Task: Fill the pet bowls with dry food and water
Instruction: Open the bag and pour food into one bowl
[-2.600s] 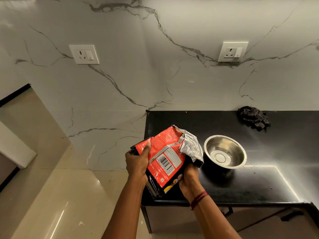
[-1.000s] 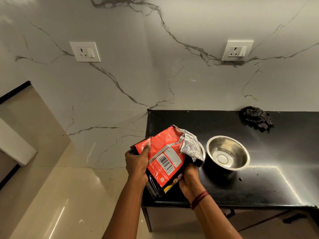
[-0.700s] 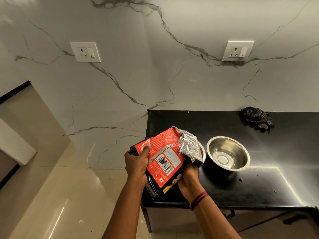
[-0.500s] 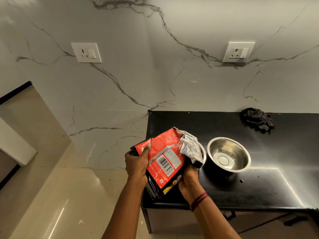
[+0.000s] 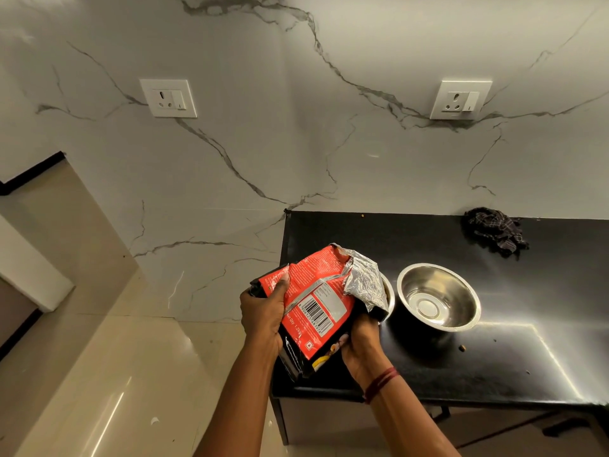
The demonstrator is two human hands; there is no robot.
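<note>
Red and foil-lined, the food bag (image 5: 313,301) is held in both hands above the front left corner of the black bench (image 5: 494,367). The left hand (image 5: 262,316) grips the bag's upper left corner, with the thumb across the printed face and the fingers wrapped behind. The right hand (image 5: 362,341) supports the lower right side from below, its fingers curled under the bag and mostly hidden. The bag is tilted with its barcode panel towards the camera. Its torn silver mouth points right and down over a steel bowl (image 5: 390,293), of which only a sliver of rim shows; the contents cannot be seen. A second steel bowl (image 5: 438,285) stands upright on the bench just to the right of the first, its shiny inside in full view. One small brown pellet (image 5: 462,348) lies on the bench in front of this bowl. A dark checked cloth (image 5: 492,230) lies crumpled at the rear of the bench against the marble-patterned wall (image 5: 329,143). The wall carries a white socket (image 5: 168,98) on the left and a second socket (image 5: 460,99) on the right. A red thread (image 5: 380,384) circles the right wrist.
</note>
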